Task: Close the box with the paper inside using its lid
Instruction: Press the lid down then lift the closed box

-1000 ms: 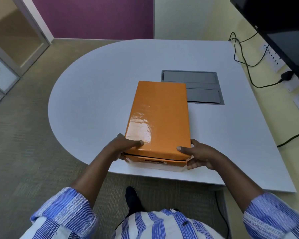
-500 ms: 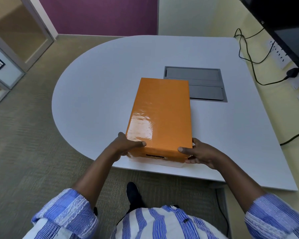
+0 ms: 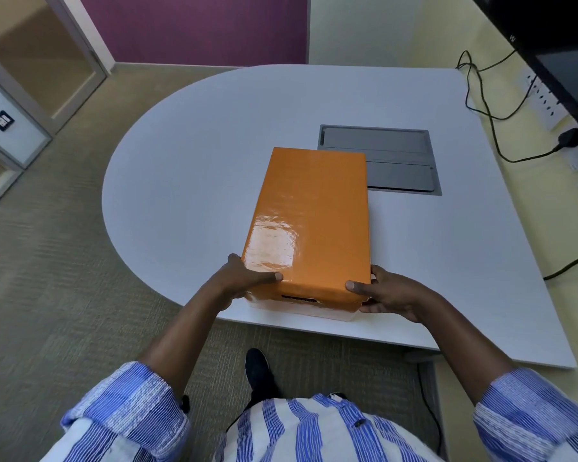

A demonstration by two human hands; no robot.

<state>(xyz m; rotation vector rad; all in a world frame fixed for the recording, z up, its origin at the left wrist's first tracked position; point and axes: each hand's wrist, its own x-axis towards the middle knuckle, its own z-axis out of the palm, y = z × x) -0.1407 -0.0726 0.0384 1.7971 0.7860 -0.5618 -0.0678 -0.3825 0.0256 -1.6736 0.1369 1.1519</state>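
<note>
A glossy orange lid (image 3: 309, 221) covers the box on the white table (image 3: 187, 201), near its front edge. Only a pale strip of the box (image 3: 334, 315) shows below the lid's near end. The paper inside is hidden. My left hand (image 3: 244, 281) grips the lid's near left corner, thumb on top. At the near right corner my right hand (image 3: 386, 291) holds the lid the same way, fingers down along the side.
A grey cable hatch (image 3: 394, 161) is set into the table just behind the box. Black cables (image 3: 491, 115) run along the right edge to wall sockets, below a dark screen (image 3: 568, 51). My shoe (image 3: 257, 368) is on the carpet under the table's front edge.
The lid's near end has come down over the box; the gap and the visible box front have shrunk to a thin strip. Both hands stayed at the near corners.
</note>
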